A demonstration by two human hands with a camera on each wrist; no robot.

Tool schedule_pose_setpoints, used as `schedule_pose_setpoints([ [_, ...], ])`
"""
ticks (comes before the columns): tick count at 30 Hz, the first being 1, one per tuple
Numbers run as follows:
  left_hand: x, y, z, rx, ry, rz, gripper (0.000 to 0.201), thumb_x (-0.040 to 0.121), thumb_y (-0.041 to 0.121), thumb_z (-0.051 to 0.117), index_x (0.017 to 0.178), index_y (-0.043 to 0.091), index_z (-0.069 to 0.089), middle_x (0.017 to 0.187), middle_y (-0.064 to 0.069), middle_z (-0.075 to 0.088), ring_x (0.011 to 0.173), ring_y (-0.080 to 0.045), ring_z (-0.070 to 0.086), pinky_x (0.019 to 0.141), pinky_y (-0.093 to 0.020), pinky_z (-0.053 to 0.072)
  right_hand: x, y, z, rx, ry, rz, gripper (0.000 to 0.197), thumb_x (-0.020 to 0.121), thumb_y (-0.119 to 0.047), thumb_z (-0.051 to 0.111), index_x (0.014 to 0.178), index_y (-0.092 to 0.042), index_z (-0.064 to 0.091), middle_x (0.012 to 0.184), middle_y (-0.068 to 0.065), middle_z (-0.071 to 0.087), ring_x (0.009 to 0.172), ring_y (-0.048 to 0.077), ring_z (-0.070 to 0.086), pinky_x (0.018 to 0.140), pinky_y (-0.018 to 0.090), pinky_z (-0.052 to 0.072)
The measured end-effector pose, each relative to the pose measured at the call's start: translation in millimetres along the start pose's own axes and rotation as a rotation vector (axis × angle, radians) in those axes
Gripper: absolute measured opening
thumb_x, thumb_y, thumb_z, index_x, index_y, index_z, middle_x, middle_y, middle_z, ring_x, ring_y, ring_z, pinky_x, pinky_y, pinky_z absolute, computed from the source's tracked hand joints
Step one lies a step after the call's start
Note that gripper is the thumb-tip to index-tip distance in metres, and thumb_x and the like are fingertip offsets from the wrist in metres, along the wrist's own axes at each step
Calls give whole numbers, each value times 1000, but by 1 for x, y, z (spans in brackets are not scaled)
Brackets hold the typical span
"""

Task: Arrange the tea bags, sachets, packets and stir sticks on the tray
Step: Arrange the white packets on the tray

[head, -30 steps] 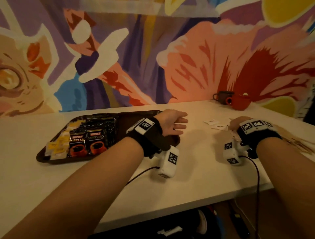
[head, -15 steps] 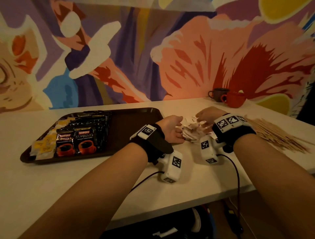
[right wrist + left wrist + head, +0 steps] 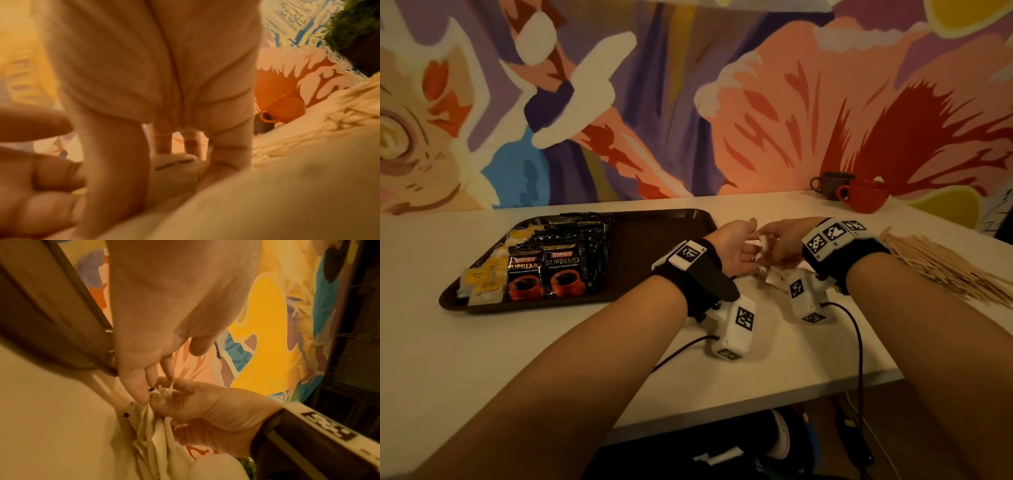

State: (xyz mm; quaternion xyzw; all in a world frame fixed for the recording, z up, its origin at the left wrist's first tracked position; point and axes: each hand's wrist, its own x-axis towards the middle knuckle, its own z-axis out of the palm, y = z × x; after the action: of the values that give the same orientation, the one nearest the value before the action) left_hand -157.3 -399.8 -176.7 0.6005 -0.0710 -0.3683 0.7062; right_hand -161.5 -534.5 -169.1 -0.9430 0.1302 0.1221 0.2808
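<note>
A bunch of white sachets [image 3: 762, 245] hangs just above the table, right of the brown tray [image 3: 654, 233]. My right hand [image 3: 780, 243] grips the bunch; in the left wrist view its fingers [image 3: 205, 415] are curled round the crumpled sachets [image 3: 156, 434]. My left hand [image 3: 736, 246] touches the top of the bunch with its fingertips [image 3: 141, 395], thumb held apart. On the tray's left part lie yellow tea bags [image 3: 482, 277] and black coffee packets [image 3: 558, 270]. Wooden stir sticks [image 3: 941, 263] lie in a heap on the table at the right.
A dark cup [image 3: 832, 183] and a red cup [image 3: 866, 198] stand at the back right by the painted wall. One or two more sachets [image 3: 777, 274] lie below my right wrist. The tray's right half is bare. The table's front edge is close.
One second ago my hands were apart, the right one on scattered sachets. They came together and gathered the sachets, and the bunch is now lifted off the table.
</note>
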Motion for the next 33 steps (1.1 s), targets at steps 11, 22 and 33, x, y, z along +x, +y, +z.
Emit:
schedule_pose_setpoints([
  [11,-17,21,-22,223,134,111,40,102,21,39,140,9,38,127,-13,55,119,-26,49,101,-36,37,-15,-10,-7,-63,327,-192,20,78,-25,75,77,-14,58,73,3,58,65,20,60,66,31,53],
  [22,-65,21,-48,757,11,-245,41,104,38,30,135,17,46,128,-9,61,117,-22,55,92,-35,39,-24,-39,-16,697,363,-287,24,86,-7,65,69,-10,49,68,6,53,61,14,53,54,24,46],
  [33,-91,5,-58,620,-305,-375,50,103,39,24,147,15,30,142,-20,46,133,-32,43,101,-40,36,-38,-70,9,941,57,-343,17,93,-15,55,77,-10,53,85,8,61,68,12,53,49,13,44],
])
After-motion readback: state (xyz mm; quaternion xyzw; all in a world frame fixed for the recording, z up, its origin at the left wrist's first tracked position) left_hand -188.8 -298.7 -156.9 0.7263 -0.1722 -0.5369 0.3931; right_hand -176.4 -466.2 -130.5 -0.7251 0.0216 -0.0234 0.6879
